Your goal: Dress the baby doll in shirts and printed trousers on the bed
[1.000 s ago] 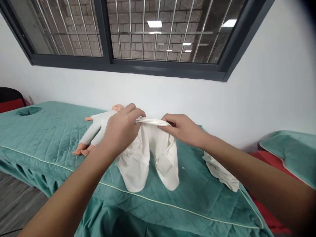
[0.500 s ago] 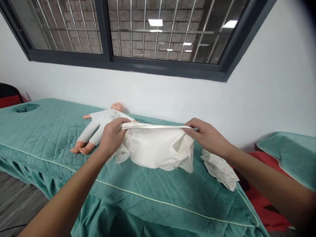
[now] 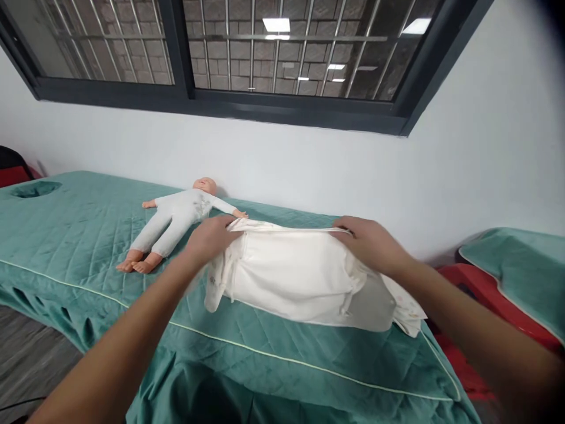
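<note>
White cloth hangs between our left hand and right hand, which both grip its top edge above the green bed. Beyond our left hand, a doll lies face up.

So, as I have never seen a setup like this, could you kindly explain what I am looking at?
There is no machine here: a person works with two bare hands, and the only view comes from a camera worn on their head, looking forward and down. The left hand and the right hand grip the upper edge of a white cloth garment, spread between them over a bed with a quilted green cover. Beyond the left hand, a baby doll in a pale one-piece suit lies on that cover. At the right, partly hidden, is a bunched white cloth with faint markings. Behind stand a plain white wall and a dark-framed, barred window.
</note>
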Tool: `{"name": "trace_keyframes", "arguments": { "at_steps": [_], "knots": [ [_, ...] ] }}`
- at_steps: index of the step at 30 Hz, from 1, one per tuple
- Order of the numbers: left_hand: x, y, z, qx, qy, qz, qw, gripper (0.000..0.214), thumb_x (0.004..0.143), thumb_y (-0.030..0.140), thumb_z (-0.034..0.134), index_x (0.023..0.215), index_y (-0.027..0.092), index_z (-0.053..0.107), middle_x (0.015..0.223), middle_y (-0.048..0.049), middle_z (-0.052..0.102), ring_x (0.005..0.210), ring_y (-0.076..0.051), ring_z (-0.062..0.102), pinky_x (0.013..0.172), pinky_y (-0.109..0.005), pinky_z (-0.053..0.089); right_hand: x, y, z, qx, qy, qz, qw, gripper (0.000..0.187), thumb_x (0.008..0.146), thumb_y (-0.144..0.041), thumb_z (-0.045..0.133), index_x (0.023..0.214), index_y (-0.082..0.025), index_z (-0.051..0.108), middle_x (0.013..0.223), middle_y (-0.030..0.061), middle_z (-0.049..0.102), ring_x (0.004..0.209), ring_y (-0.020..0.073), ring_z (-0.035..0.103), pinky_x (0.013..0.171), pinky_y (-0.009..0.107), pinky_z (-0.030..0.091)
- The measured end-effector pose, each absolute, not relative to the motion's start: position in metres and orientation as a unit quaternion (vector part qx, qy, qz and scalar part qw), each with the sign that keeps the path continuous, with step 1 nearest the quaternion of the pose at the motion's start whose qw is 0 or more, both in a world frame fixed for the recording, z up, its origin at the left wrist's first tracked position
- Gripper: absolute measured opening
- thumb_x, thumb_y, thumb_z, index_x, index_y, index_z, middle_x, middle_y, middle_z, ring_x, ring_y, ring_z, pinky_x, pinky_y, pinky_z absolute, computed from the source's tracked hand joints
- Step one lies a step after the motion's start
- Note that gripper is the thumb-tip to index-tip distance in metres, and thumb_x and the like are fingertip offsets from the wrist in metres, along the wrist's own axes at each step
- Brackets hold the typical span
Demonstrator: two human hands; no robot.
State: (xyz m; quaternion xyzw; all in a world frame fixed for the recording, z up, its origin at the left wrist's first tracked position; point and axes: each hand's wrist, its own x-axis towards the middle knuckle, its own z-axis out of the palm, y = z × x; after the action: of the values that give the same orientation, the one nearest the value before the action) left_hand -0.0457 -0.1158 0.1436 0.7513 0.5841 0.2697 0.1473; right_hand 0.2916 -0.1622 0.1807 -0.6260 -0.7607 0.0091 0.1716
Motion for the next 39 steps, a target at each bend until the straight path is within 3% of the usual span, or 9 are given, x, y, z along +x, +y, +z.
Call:
{"name": "trace_keyframes", "arguments": {
  "at_steps": [4, 7, 10, 17, 23, 26, 28, 35, 39],
  "knots": [
    [0.004, -0.114, 0.084, 0.746, 0.6, 0.288, -0.014, 0.028, 0.085, 0.018, 0.048, 0.109, 0.017, 0.063, 0.115, -0.0195, 0.063, 0.109, -0.035, 0.054, 0.091, -0.046, 0.041, 0.257, -0.143, 0.117, -0.647, -0.751, -0.088, 0.094, 0.026, 0.093, -0.02, 0.041, 0.107, -0.017, 0.062, 0.114, 0.0143, 0.063, 0.104, 0.0281, 0.056, 0.084, 0.038, 0.043],
    [0.04, -0.127, 0.034, 0.805, 0.526, 0.26, 0.087, 0.032, 0.085, 0.01, 0.04, 0.107, 0.015, 0.063, 0.112, -0.0199, 0.062, 0.111, -0.034, 0.054, 0.096, -0.047, 0.039, 0.218, -0.148, 0.067, -0.619, -0.774, -0.065, 0.118, 0.032, 0.089, -0.011, 0.041, 0.116, -0.014, 0.059, 0.131, 0.0168, 0.054, 0.117, 0.0285, 0.049, 0.098, 0.04, 0.038],
    [0.056, -0.128, -0.001, 0.794, 0.508, 0.279, 0.184, 0.034, 0.086, 0.011, 0.038, 0.108, 0.014, 0.063, 0.12, -0.0203, 0.06, 0.121, -0.033, 0.05, 0.106, -0.047, 0.033, 0.188, -0.154, 0.035, -0.606, -0.78, 0.005, 0.154, 0.034, 0.091, -0.011, 0.038, 0.121, -0.015, 0.055, 0.129, 0.0153, 0.055, 0.119, 0.026, 0.049, 0.101, 0.038, 0.037],
    [0.049, -0.091, -0.006, 0.7, 0.579, 0.347, 0.233, 0.04, 0.084, 0.017, 0.048, 0.122, 0.008, 0.055, 0.14, -0.0268, 0.044, 0.139, -0.04, 0.03, 0.115, -0.055, 0.017, 0.186, -0.123, 0.021, -0.706, -0.691, 0.052, 0.147, 0.031, 0.089, -0.021, 0.043, 0.114, -0.009, 0.057, 0.122, 0.0204, 0.059, 0.118, 0.0335, 0.051, 0.101, 0.045, 0.037],
    [0.057, -0.091, -0.001, 0.651, 0.569, 0.439, 0.242, 0.056, 0.085, 0.019, 0.049, 0.141, 0.017, 0.04, 0.152, -0.0186, 0.034, 0.142, -0.038, 0.028, 0.117, -0.052, 0.018, 0.185, -0.105, 0.009, -0.756, -0.629, 0.055, 0.174, 0.052, 0.085, -0.028, 0.05, 0.131, -0.003, 0.046, 0.151, 0.0266, 0.032, 0.144, 0.0409, 0.021, 0.112, 0.052, 0.024],
    [0.06, -0.098, 0.002, 0.684, 0.595, 0.404, 0.125, 0.055, 0.09, 0.018, 0.042, 0.144, 0.017, 0.034, 0.151, -0.0157, 0.038, 0.141, -0.034, 0.033, 0.115, -0.049, 0.028, 0.177, -0.107, 0.003, -0.769, -0.586, 0.038, 0.253, 0.063, 0.082, -0.026, 0.051, 0.14, -0.005, 0.037, 0.158, 0.0228, 0.019, 0.147, 0.0403, 0.006, 0.114, 0.056, 0.018],
    [0.058, -0.1, 0.004, 0.703, 0.607, 0.369, 0.041, 0.051, 0.092, 0.019, 0.04, 0.143, 0.014, 0.035, 0.145, -0.0165, 0.045, 0.138, -0.032, 0.039, 0.111, -0.047, 0.035, 0.174, -0.109, 0.002, -0.765, -0.562, -0.002, 0.314, 0.057, 0.083, -0.025, 0.05, 0.135, -0.006, 0.04, 0.159, 0.0208, 0.017, 0.148, 0.038, 0.002, 0.115, 0.057, 0.016],
    [0.047, -0.096, 0.005, 0.691, 0.631, 0.346, -0.07, 0.039, 0.094, 0.028, 0.044, 0.13, 0.013, 0.047, 0.123, -0.0188, 0.059, 0.118, -0.033, 0.057, 0.099, -0.045, 0.047, 0.194, -0.119, 0.013, -0.688, -0.586, -0.152, 0.4, 0.025, 0.09, -0.03, 0.046, 0.108, -0.014, 0.056, 0.152, 0.0167, 0.031, 0.144, 0.0318, 0.017, 0.113, 0.053, 0.023],
    [0.049, -0.094, 0.003, 0.673, 0.652, 0.345, -0.058, 0.037, 0.094, 0.03, 0.045, 0.126, 0.012, 0.049, 0.116, -0.0194, 0.06, 0.108, -0.033, 0.062, 0.092, -0.045, 0.05, 0.207, -0.121, 0.015, -0.709, -0.561, -0.161, 0.396, 0.028, 0.089, -0.029, 0.048, 0.112, -0.018, 0.06, 0.138, 0.0162, 0.042, 0.128, 0.0336, 0.034, 0.1, 0.051, 0.037]
  ]
}}
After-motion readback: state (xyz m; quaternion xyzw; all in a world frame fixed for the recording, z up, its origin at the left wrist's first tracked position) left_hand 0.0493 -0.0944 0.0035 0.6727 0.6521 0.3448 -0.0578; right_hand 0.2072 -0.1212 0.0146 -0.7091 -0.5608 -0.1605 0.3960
